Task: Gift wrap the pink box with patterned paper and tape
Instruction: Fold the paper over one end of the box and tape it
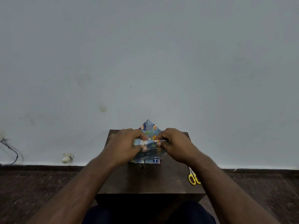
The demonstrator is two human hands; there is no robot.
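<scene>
Patterned paper (149, 131): thin, creasable, tear-prone; triangular flap stood up.
Hold: at fold edge.
Hands: left (127, 142) and right (174, 141) pinched the fold.

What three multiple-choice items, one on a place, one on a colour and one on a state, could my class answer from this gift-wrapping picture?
1. Where do the scissors lie?
A. on the table's right edge
B. on the floor by the wall
C. on top of the paper

2. What colour are the scissor handles?
A. red
B. yellow
C. black

3. What are the hands doing?
A. resting flat on the table
B. both pinching the patterned paper
C. one is lifting the scissors

Answers:
1 A: they sit on the table beside the right forearm.
2 B: the loops are yellow.
3 B: the left hand and right hand pinch a fold of the patterned paper.
</scene>
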